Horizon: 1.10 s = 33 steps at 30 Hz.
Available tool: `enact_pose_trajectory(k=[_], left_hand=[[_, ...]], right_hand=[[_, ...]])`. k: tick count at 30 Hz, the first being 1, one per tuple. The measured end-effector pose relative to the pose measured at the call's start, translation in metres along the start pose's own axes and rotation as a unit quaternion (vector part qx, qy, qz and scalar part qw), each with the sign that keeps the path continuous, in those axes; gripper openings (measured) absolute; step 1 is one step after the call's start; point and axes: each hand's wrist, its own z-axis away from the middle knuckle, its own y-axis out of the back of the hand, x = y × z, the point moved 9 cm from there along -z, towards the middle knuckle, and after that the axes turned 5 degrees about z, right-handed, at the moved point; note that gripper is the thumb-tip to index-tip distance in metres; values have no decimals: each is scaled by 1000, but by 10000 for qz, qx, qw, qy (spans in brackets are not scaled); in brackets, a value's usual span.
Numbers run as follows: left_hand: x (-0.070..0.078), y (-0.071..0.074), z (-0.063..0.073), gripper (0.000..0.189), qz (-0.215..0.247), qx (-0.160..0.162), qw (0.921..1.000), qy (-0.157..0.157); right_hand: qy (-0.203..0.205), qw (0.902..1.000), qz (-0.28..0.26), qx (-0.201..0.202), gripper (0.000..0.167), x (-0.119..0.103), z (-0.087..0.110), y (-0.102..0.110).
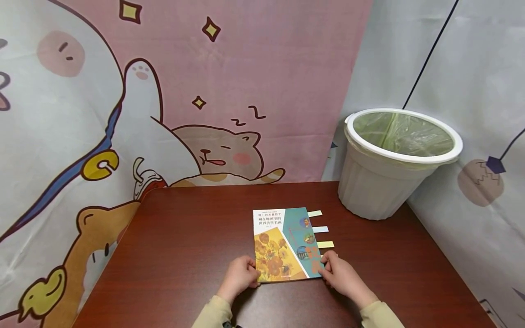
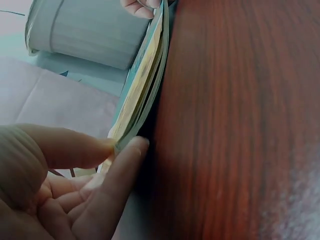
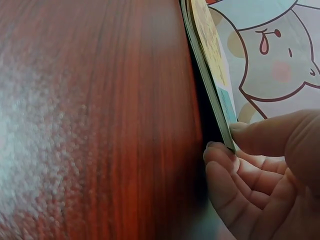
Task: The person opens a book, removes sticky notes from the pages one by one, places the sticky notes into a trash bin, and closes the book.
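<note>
A book (image 1: 279, 246) with sunflowers and a teal panel on its cover lies face up over the table, its near edge toward me. Several pale yellow and blue paper tabs (image 1: 326, 244) stick out from its right side. My left hand (image 1: 239, 275) pinches the lower left corner between thumb and fingers. At the lower right corner my right hand (image 1: 342, 277) does the same, thumb on top and fingers below. In the left wrist view the pages of the book (image 2: 145, 85) fan slightly apart, and a dark gap shows beneath. The right wrist view shows its corner (image 3: 227, 135) raised off the wood.
A white bin (image 1: 369, 182) with a pale green liner stands at the table's back right corner. Cloth printed with cartoon animals (image 1: 229, 150) hangs behind and beside the reddish-brown table (image 1: 176, 246).
</note>
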Motion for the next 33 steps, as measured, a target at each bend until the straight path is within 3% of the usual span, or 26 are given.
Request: enact_pose_trajectory(k=[3, 7, 9, 11, 14, 20, 25, 33], left_hand=[[8, 3, 0, 15, -896, 200, 9954, -281], [21, 6, 2, 21, -2364, 640, 9664, -781], [26, 6, 3, 23, -2806, 761, 9523, -927], [27, 6, 2, 24, -2990, 760, 9466, -937], [28, 4, 1, 23, -3167, 681, 9416, -921], [28, 2, -1, 22, -3211, 557, 9408, -931], [27, 2, -1, 21, -3125, 520, 9443, -894], [28, 2, -1, 20, -3159, 488, 9431, -915]], right_hand=[[168, 9992, 360, -34, 17, -2, -1, 1], [185, 9978, 631, -19, 12, -3, -2, 5], [117, 9979, 627, 85, 11, -3, -4, 11], [88, 9976, 642, 253, 10, -3, -7, 17], [113, 9963, 645, 559, 9, -5, -14, 28], [109, 9946, 335, 975, 31, -4, -25, 42], [-33, 9958, -28, 913, 43, 2, -34, 39], [-148, 9975, -25, 685, 50, 4, -46, 23]])
